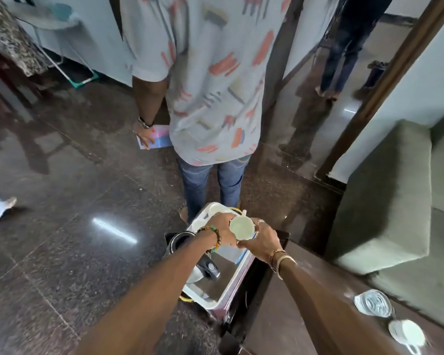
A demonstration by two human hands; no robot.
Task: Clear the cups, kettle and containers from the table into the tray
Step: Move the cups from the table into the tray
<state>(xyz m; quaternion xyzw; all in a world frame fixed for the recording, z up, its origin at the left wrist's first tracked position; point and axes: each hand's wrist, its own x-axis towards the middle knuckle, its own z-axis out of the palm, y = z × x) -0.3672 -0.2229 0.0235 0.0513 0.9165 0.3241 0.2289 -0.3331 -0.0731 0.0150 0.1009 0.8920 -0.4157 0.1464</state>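
Near right of tabletop point(264, 329): white dish point(406, 333) and glass dish point(373, 303), blurred, not yet cleared | tray point(210, 304) at far left end, kettle point(203, 271) inside | cup point(242, 228) above tray's far half, mouth toward camera | left grip point(222, 231) curled round its left side, right grip point(263, 239) round its right | judged ceramic: light, stiff, smooth, breakable; hold by the body, set down gently

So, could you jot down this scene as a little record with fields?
Hands: left hand and right hand both hold a pale round cup
Cup position: above the white rectangular tray
In tray: steel kettle with black handle, white crockery at far end
Still on brown table: ribbed clear glass dish, white cup
Bystander: person in patterned shirt beyond tray
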